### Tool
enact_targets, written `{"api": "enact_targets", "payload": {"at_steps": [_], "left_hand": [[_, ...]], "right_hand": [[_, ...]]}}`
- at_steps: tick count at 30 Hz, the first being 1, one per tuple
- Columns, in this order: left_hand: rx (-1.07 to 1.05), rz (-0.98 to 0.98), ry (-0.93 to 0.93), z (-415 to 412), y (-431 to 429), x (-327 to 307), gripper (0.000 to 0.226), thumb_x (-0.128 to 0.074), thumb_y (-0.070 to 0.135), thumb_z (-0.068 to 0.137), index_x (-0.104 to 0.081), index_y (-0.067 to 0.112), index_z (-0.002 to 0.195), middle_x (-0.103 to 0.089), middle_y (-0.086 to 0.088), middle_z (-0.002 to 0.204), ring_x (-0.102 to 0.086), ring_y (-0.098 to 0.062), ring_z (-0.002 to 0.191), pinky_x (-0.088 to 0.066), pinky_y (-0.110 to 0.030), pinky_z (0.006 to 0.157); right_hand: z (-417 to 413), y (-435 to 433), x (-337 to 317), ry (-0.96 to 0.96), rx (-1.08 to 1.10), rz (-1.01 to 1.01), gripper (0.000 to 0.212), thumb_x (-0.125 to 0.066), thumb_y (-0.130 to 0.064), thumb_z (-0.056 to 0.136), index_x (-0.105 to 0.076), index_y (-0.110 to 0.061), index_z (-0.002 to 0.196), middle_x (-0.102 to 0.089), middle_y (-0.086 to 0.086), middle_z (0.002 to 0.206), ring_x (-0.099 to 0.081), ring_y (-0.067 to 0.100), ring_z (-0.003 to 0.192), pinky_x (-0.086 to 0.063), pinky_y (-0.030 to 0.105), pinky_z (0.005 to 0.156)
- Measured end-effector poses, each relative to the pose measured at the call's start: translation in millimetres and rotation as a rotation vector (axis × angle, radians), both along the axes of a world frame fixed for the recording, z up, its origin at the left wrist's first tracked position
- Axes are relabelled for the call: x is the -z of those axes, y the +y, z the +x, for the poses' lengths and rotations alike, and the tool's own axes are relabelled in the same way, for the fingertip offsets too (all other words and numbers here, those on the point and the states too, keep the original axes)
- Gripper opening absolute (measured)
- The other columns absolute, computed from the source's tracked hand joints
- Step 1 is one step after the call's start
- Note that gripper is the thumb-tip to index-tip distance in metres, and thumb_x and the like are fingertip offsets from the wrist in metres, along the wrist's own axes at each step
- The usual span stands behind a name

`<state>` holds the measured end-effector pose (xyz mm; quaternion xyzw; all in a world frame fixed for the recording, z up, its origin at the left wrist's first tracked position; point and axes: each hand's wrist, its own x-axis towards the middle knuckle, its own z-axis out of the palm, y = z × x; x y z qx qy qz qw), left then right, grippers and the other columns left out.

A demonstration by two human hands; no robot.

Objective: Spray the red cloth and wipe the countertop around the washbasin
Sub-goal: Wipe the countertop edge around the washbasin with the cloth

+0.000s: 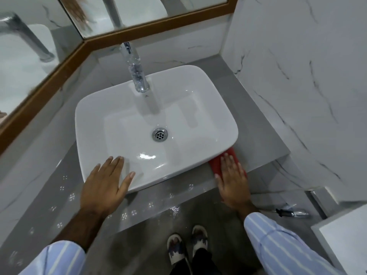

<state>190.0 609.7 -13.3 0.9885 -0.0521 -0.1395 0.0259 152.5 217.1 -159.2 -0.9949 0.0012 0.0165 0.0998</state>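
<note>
A white rectangular washbasin stands on a grey countertop. The red cloth lies flat on the countertop at the basin's front right corner. My right hand presses flat on the cloth, fingers spread and pointing away from me. Most of the cloth is hidden under that hand. My left hand rests open on the basin's front left rim, palm down, holding nothing. No spray bottle is in view.
A chrome tap rises behind the basin. Marble-look walls close in on the right and left, with wood-framed mirrors above. The countertop's front edge is wet and shiny. A chrome fitting lies low right. My slippered feet stand below.
</note>
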Motion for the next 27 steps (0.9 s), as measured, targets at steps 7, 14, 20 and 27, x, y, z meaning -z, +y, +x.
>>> {"api": "enact_targets", "payload": {"at_steps": [7,14,20,27], "left_hand": [[-0.021,0.017,-0.025,-1,5,10,0.099,0.0,0.074,0.099,-0.05,0.012,0.158,-0.05,-0.008,0.163,-0.044,-0.028,0.154,-0.031,-0.048,0.129],[-0.037,0.077,-0.031,-1,3,10,0.098,0.0,0.072,0.099,-0.052,0.012,0.157,-0.051,-0.006,0.163,-0.041,-0.024,0.156,-0.026,-0.048,0.132],[-0.046,0.086,-0.08,-1,2,10,0.094,-0.002,0.068,0.102,-0.059,0.011,0.151,-0.057,-0.008,0.158,-0.047,-0.027,0.153,-0.026,-0.054,0.131],[-0.066,0.067,-0.08,-3,4,9,0.108,0.011,0.076,0.095,-0.047,0.011,0.159,-0.045,-0.006,0.167,-0.037,-0.022,0.158,-0.018,-0.049,0.135]], "right_hand": [[-36,88,11,-0.043,-0.288,-0.036,0.072,-0.033,-0.049,0.109,-0.025,-0.002,0.163,-0.02,0.019,0.173,-0.018,0.035,0.161,-0.018,0.054,0.129],[-11,32,12,-0.098,-0.15,0.009,0.067,-0.042,-0.042,0.107,-0.03,-0.004,0.162,-0.027,0.017,0.171,-0.022,0.031,0.161,-0.022,0.053,0.129],[-27,103,12,-0.088,-0.129,0.072,0.066,-0.043,-0.039,0.108,-0.03,-0.004,0.162,-0.03,0.018,0.17,-0.023,0.034,0.16,-0.025,0.057,0.128],[-33,135,13,-0.05,-0.592,-0.001,0.07,-0.037,-0.05,0.108,-0.02,-0.014,0.166,-0.024,0.009,0.173,-0.024,0.03,0.16,-0.016,0.049,0.127]]}}
